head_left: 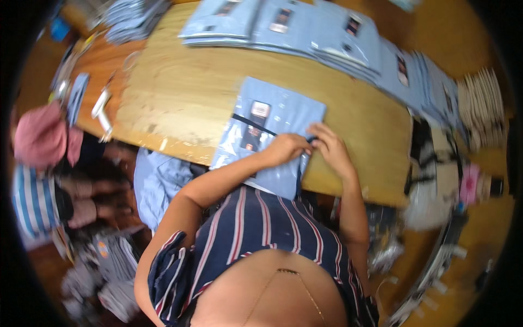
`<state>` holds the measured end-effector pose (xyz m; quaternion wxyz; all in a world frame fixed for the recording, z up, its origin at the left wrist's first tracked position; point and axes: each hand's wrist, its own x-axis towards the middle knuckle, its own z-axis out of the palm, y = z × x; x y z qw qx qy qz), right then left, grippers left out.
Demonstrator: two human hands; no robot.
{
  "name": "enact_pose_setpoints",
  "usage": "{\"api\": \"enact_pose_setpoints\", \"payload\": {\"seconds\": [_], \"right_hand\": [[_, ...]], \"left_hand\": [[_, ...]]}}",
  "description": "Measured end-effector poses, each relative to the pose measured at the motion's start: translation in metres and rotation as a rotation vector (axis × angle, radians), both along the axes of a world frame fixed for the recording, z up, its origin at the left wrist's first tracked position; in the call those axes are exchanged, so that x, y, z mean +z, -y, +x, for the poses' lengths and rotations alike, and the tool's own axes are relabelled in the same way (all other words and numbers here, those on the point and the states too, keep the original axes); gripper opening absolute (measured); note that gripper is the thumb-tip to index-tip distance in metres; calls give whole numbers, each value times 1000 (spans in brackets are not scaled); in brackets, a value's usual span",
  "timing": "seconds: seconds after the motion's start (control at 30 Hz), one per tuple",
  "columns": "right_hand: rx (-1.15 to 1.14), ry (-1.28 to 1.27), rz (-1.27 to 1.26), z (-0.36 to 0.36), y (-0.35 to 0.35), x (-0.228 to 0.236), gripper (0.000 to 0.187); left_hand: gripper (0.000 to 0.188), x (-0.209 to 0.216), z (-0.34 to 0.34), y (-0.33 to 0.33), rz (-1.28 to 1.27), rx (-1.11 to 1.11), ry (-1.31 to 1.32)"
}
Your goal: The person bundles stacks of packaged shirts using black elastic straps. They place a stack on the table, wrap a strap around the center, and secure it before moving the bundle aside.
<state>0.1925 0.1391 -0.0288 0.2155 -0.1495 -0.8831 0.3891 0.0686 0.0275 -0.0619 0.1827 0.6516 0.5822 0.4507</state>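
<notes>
A folded light-blue garment in a clear plastic bag (291,106) lies tilted on the wooden table right in front of me. A dark label strip with a white tag (260,110) shows through the plastic. Across the package runs a narrow dark band (254,125), passing under my left hand (287,148). Those fingers are closed in a pinch on the band by the package's right edge. My right hand (330,147) meets them there, its curled fingers on the same band; its fingertips are slightly blurred.
Stacks of bagged light-blue garments (280,27) line the table's far edge. Beige folded pieces (482,109) stand at far right. A white handheld tool (101,109) lies left on the table (174,98). At left is a person in a pink head covering (41,133). Loose blue cloth (160,182) hangs below the table.
</notes>
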Motion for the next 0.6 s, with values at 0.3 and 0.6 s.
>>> {"api": "enact_pose_setpoints", "payload": {"seconds": [0.3, 0.6], "right_hand": [[34, 428, 37, 4, 16, 23, 11], [294, 74, -694, -39, 11, 20, 12]], "left_hand": [[11, 5, -13, 20, -264, 40, 923], [9, 19, 0, 23, 243, 246, -337]]}}
